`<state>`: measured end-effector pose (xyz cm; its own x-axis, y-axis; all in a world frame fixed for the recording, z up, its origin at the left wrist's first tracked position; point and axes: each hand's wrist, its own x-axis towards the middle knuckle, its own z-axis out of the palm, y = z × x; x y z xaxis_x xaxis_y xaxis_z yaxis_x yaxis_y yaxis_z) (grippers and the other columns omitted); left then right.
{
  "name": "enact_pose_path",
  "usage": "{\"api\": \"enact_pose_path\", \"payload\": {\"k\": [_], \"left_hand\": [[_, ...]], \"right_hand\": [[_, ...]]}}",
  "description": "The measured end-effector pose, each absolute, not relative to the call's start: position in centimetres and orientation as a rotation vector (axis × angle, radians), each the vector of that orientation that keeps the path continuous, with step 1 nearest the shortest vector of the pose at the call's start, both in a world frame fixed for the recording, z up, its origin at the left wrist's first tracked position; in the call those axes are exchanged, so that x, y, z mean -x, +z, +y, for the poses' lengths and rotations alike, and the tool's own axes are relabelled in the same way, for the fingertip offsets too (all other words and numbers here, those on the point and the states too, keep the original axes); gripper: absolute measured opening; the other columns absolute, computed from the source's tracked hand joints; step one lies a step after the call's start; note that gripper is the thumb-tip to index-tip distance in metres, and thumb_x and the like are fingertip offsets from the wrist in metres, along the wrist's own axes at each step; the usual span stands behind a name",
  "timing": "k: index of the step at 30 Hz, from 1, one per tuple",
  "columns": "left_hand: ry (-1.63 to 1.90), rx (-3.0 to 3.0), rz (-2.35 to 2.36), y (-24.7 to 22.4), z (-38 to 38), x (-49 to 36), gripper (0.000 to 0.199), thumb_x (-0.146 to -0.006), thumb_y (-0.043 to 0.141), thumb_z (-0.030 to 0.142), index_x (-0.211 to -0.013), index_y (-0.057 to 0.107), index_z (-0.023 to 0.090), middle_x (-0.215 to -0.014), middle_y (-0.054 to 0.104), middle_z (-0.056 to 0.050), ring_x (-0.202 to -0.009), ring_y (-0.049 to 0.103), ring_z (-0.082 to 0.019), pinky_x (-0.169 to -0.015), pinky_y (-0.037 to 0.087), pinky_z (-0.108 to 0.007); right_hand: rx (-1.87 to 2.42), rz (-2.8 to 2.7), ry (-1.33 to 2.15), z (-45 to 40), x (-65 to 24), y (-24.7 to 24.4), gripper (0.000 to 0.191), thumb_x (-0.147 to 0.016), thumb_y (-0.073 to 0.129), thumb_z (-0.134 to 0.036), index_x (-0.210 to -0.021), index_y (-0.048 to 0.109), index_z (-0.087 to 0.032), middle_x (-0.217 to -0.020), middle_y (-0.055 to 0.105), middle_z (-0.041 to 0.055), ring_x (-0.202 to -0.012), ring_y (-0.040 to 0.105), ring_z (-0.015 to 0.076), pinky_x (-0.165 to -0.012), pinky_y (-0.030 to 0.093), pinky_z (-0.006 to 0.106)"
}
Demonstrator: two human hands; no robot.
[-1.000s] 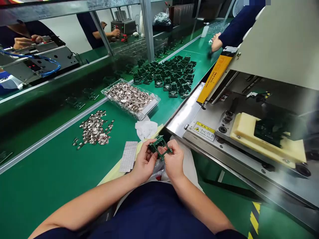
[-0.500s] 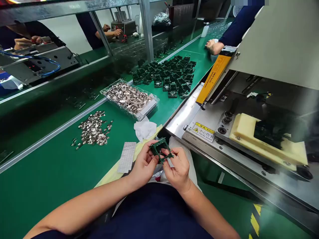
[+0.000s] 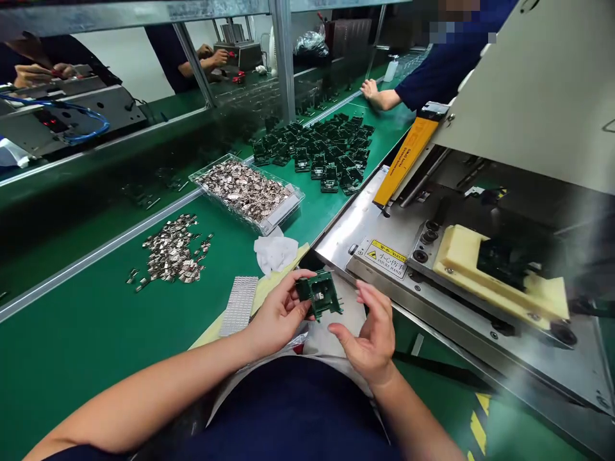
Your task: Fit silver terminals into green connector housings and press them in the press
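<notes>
My left hand (image 3: pixel 283 312) grips a dark green plastic housing (image 3: pixel 323 296) by its left side, thumb in front and fingers behind. Thin pins stick out from the housing's right edge, and a small pale part shows inside it. Just to the right, my right hand (image 3: pixel 369 330) is apart from the housing, thumb and fingers spread with nothing in them. Left of my left hand lies a grey gridded sheet (image 3: pixel 239 306) of small blocks, on yellow paper (image 3: pixel 266 291). A crumpled white cloth (image 3: pixel 275 251) rests behind it.
Small metal parts form a pile (image 3: pixel 175 248) on the green bench and fill a clear tray (image 3: pixel 283 210). Dark green housings (image 3: pixel 331 150) are heaped behind. At right stands a press machine (image 3: pixel 384 256) with a yellow fixture (image 3: pixel 461 253). A co-worker's hand (image 3: pixel 377 96) reaches over the bench.
My right hand has let go of the housing and moved right, its fingers opening. The housing has turned in my left hand. The co-worker's arm has reached further left over the bench.
</notes>
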<state>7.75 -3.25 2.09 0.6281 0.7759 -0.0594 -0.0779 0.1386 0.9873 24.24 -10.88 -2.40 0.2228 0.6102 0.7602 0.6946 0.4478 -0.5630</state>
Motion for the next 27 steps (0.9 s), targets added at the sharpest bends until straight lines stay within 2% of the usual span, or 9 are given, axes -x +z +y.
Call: {"api": "enact_pose_path", "payload": {"k": [2,5,8,12,14,18,20,23,27], "left_hand": [[0.592,-1.396,0.578,2.5,-3.2,-8.7,0.038,-0.088,0.062,0.036,-0.122,0.051,0.022,-0.096,0.067,-0.008,-0.076,0.068,-0.017,-0.068,0.059,-0.028],[0.373,-1.533,0.332,3.8,-2.4,-11.1,0.044,-0.091,0.057,0.028,-0.134,0.046,0.024,-0.093,0.068,-0.008,-0.076,0.069,-0.018,-0.067,0.059,-0.030],[0.293,-1.697,0.120,6.0,-1.0,-15.5,0.061,-0.088,0.061,0.027,-0.144,0.036,0.026,-0.118,0.066,-0.014,-0.109,0.066,-0.026,-0.084,0.058,-0.038],[0.587,-2.078,0.102,8.7,0.1,-24.4,0.073,-0.079,0.071,0.035,-0.142,0.039,0.016,-0.146,0.046,-0.019,-0.136,0.044,-0.032,-0.109,0.041,-0.047],[0.613,-2.148,0.114,9.5,0.2,-29.0,0.082,-0.072,0.077,0.035,-0.141,0.040,0.011,-0.147,0.045,-0.022,-0.136,0.043,-0.034,-0.113,0.036,-0.049],[0.504,-2.022,0.173,10.2,0.1,-34.0,0.078,-0.066,0.081,0.036,-0.133,0.049,0.010,-0.124,0.063,-0.020,-0.118,0.060,-0.033,-0.102,0.047,-0.047],[0.569,-1.872,0.181,10.1,0.5,-33.2,0.071,-0.067,0.080,0.035,-0.128,0.054,0.012,-0.116,0.067,-0.016,-0.109,0.064,-0.029,-0.098,0.050,-0.043],[0.634,-1.712,0.213,9.4,2.1,-28.1,0.065,-0.068,0.079,0.032,-0.125,0.055,0.016,-0.115,0.065,-0.012,-0.109,0.063,-0.024,-0.100,0.049,-0.040],[0.498,-1.716,0.374,6.7,4.7,-18.9,0.058,-0.068,0.080,0.034,-0.119,0.056,0.018,-0.116,0.063,-0.010,-0.111,0.061,-0.025,-0.104,0.047,-0.042]], "right_hand": [[1.233,-1.530,0.034,-11.6,-25.7,-0.7,0.076,-0.082,0.074,-0.040,-0.146,0.037,-0.023,-0.131,0.055,0.0181,-0.115,0.055,0.0350,-0.088,0.052,0.054],[1.229,-1.556,0.182,-13.9,-28.6,2.0,0.063,-0.083,0.074,-0.040,-0.138,0.048,-0.026,-0.122,0.062,0.0142,-0.111,0.059,0.0320,-0.090,0.054,0.049],[1.331,-1.205,0.031,-17.1,-32.1,3.8,0.062,-0.078,0.079,-0.041,-0.132,0.055,-0.022,-0.120,0.063,0.0145,-0.110,0.061,0.0311,-0.090,0.055,0.045],[1.282,-0.682,-0.349,-20.3,-38.0,5.2,0.079,-0.065,0.088,-0.028,-0.134,0.050,-0.020,-0.115,0.062,0.0079,-0.106,0.062,0.0256,-0.100,0.047,0.050],[1.258,-0.596,-0.390,-20.6,-40.7,5.7,0.079,-0.064,0.088,-0.025,-0.133,0.049,-0.021,-0.110,0.062,0.0049,-0.104,0.062,0.0234,-0.103,0.043,0.054],[1.363,-0.616,-0.307,-19.4,-43.9,6.5,0.075,-0.061,0.088,-0.032,-0.127,0.055,-0.018,-0.114,0.061,0.0085,-0.110,0.058,0.0250,-0.103,0.043,0.051],[1.420,-0.686,-0.251,-18.5,-44.6,6.8,0.073,-0.061,0.086,-0.035,-0.126,0.057,-0.017,-0.116,0.060,0.0103,-0.109,0.058,0.0248,-0.099,0.047,0.046],[1.563,-0.822,-0.183,-17.0,-44.8,7.2,0.073,-0.063,0.084,-0.039,-0.127,0.057,-0.018,-0.111,0.062,0.0093,-0.099,0.061,0.0225,-0.088,0.053,0.038],[1.824,-1.033,-0.102,-15.2,-44.6,7.4,0.068,-0.069,0.079,-0.047,-0.128,0.057,-0.020,-0.108,0.065,0.0084,-0.093,0.062,0.0227,-0.085,0.053,0.039]]}}
